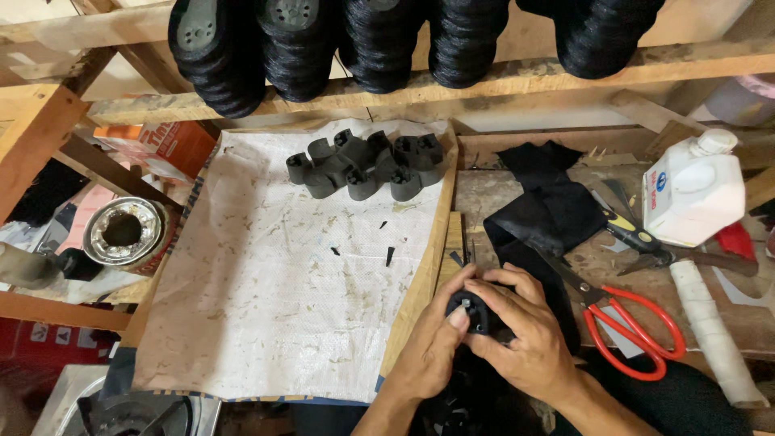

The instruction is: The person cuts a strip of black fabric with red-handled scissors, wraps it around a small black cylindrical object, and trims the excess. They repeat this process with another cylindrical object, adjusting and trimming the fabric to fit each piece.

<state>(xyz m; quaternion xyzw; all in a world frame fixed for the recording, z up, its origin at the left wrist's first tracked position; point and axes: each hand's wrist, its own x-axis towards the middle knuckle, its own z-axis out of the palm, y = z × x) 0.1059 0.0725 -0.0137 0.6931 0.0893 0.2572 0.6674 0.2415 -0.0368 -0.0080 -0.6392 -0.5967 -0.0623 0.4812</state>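
1. Head view: your left hand (432, 343) and right hand (525, 335) meet over a small black moulded piece (476, 313) at the board's right edge. Both hands hold it, fingers curled tight, with your left thumb pressed on its face.
2. A cluster of similar black pieces (365, 164) lies at the far end of the white woven sheet (282, 307), well apart.
3. Red-handled scissors (630, 323) lie just right of your right hand, beside black fabric (541, 202) and a white plastic bottle (694, 190).
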